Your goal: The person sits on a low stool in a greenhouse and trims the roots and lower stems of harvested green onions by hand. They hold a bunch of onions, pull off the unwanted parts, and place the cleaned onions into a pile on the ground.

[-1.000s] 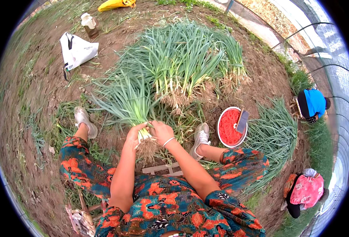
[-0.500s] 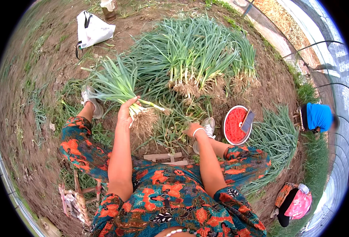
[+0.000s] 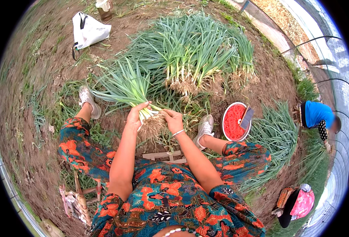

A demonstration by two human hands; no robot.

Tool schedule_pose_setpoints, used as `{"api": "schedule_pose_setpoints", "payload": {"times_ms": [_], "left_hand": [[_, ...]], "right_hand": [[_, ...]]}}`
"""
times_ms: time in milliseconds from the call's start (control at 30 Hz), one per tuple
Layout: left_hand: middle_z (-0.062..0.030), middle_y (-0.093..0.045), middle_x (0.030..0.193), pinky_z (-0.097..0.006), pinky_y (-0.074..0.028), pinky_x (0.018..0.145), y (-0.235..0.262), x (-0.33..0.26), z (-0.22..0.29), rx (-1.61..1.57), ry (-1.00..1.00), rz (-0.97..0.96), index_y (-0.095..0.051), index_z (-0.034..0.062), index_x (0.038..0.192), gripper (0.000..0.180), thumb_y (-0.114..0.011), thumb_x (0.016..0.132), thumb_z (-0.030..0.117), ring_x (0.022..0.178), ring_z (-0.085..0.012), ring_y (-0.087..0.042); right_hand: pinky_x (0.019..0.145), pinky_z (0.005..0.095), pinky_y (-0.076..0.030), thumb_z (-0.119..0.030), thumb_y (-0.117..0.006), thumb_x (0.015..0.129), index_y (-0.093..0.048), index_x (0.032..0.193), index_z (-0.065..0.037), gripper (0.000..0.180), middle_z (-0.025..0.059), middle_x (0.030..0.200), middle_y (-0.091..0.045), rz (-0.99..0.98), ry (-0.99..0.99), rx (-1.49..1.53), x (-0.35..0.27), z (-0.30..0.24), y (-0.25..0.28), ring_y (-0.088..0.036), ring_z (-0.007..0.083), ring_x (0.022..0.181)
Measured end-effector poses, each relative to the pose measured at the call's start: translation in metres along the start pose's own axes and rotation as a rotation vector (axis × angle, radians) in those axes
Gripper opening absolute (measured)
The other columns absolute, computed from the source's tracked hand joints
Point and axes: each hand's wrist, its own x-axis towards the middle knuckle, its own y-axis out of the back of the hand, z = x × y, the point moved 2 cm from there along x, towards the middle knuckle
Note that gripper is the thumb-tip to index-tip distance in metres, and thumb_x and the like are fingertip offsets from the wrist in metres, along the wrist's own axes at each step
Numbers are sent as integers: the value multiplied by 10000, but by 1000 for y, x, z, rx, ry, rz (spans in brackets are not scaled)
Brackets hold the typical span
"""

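Note:
My left hand (image 3: pixel 137 113) is closed round the white stems of a bunch of garlic greens (image 3: pixel 129 85), just above the tangled brown roots. The leaves fan out away from me and partly lie over other greens. My right hand (image 3: pixel 173 120) meets the bunch from the right, its fingers pinched on the lower end of a stalk beside the roots; the fingertips are partly hidden. Beyond my hands lies a big heap of garlic greens (image 3: pixel 198 47), with its roots toward me.
Right of my foot stands a white bowl (image 3: pixel 223 127) of red loops like rubber bands, a phone (image 3: pixel 246 118) on its rim. More greens (image 3: pixel 275 138) lie farther right, near two people (image 3: pixel 318 114). A white bag (image 3: pixel 91 31) sits far left, a wooden stool (image 3: pixel 77 201) near left.
My right hand has come up and left from near my right foot to the roots of the bunch. My left hand and the bunch have shifted slightly right. A co-worker's arm now reaches down.

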Motion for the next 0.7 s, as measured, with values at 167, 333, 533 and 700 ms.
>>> {"api": "schedule_pose_setpoints", "payload": {"times_ms": [167, 333, 533, 700], "left_hand": [[-76, -614, 704, -289, -553, 589, -2, 3, -1, 59, -28, -59, -606, -50, 974, 212, -655, 793, 49, 615, -152, -618], [-82, -629, 777, -289, -551, 574, 15, 12, 1, 104, -95, -33, -594, -27, 1017, 247, -661, 814, 97, 651, -156, -620], [-115, -650, 837, -289, -584, 579, 20, 18, -40, 64, -13, -48, -577, 4, 1021, 284, -687, 817, 168, 712, -178, -654], [-170, -648, 880, -326, -581, 628, 16, 5, -41, 163, -19, 38, -572, -45, 1014, 265, -670, 788, 53, 714, -243, -659]], "right_hand": [[555, 196, -422, -122, -623, 871, -647, 1020, 58, 235, -6, 752, -625, -104, -119, 5, -2, -13, 8, -496, 32, 616], [428, 232, -406, -155, -581, 881, -632, 893, -10, 155, 3, 622, -571, -302, -207, -460, 3, -60, 36, -498, 68, 463], [489, 309, -455, -223, -568, 869, -640, 876, -48, 189, 74, 652, -610, -116, 341, -981, 5, -78, -9, -586, 188, 551], [573, 401, -499, -313, -542, 873, -671, 993, -87, 287, 129, 731, -646, -310, 313, -1260, -13, -47, -25, -636, 285, 641]]}}
